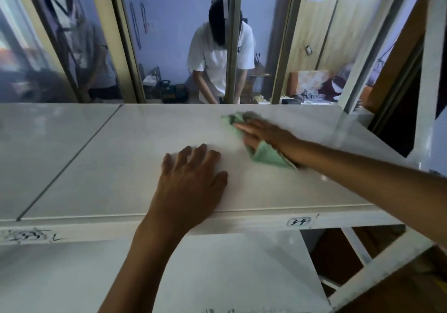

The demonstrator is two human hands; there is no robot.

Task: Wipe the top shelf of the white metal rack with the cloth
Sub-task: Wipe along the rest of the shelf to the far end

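Right hand (262, 132), fingers flat, presses the crumpled green cloth (266, 154) onto the far right of the white metal top shelf (121, 155); wiping appears under way. Left hand (193, 182) rests spread, empty, mid-shelf, in the path of leftward strokes. A seam (70, 162) divides off the left panel; label "34" (298, 222) marks the front edge.

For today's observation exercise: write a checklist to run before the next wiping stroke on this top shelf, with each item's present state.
1. Cloth under the right hand: ok.
2. Right hand's fingers flat on the cloth: ok.
3. Left hand flat on the top shelf, bracing: ok.
4. Shelf left of the hands bare of objects: ok.
5. Cloth clean enough: cannot tell.
6. Section beyond the seam already wiped: cannot tell.
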